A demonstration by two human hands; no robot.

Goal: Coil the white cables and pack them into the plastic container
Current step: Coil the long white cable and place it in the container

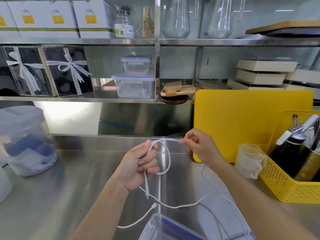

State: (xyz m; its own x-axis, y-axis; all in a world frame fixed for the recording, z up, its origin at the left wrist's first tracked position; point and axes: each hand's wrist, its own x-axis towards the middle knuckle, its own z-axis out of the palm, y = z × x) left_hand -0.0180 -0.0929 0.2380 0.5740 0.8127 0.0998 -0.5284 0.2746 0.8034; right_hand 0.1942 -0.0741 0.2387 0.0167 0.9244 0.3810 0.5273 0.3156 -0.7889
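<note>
The counter (52, 196) is seen to be brushed stainless steel, smooth and glossy, with soft reflections. Above the counter, the shelves (78, 98) are made of the same shiny metal. The white cable (168, 160) held over the counter looks matt and finely braided. At the counter's near edge, the plastic container (155, 227) is clear and glossy. To the right on the counter, a smooth matt yellow plastic board (242, 122) and a perforated yellow plastic basket (284, 184) are seen.
</note>
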